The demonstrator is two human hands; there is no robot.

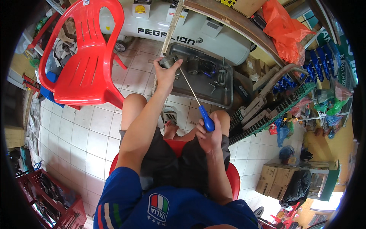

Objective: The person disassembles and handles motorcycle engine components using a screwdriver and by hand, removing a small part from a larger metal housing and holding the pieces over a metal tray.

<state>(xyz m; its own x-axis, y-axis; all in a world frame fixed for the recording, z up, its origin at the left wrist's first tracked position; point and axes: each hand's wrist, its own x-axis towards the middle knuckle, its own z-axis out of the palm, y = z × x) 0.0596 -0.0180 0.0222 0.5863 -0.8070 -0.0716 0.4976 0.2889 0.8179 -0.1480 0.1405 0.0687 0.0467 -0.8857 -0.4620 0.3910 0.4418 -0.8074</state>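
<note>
My left hand (166, 74) is closed around a round grey metal part (166, 62), holding it up over the near left side of a metal tray (202, 100). In my right hand (211, 134) is a long screwdriver (206, 119) with a blue handle, gripped by that handle in front of my lap. Its thin shaft slants away to the left, and its tip reaches the metal part by my left thumb. Whether the tip sits inside the part or only against it, I cannot tell. Dark machine parts (193, 65) and a T-shaped metal piece (221, 78) lie in the tray.
Behind the tray stands a white air compressor tank (152, 24). A red plastic chair (82, 76) is at the left. Green-netted metal frames (263, 107) lean close on the right. Cardboard boxes (276, 181) and a red tool rack (57, 198) stand farther out on the tiled floor.
</note>
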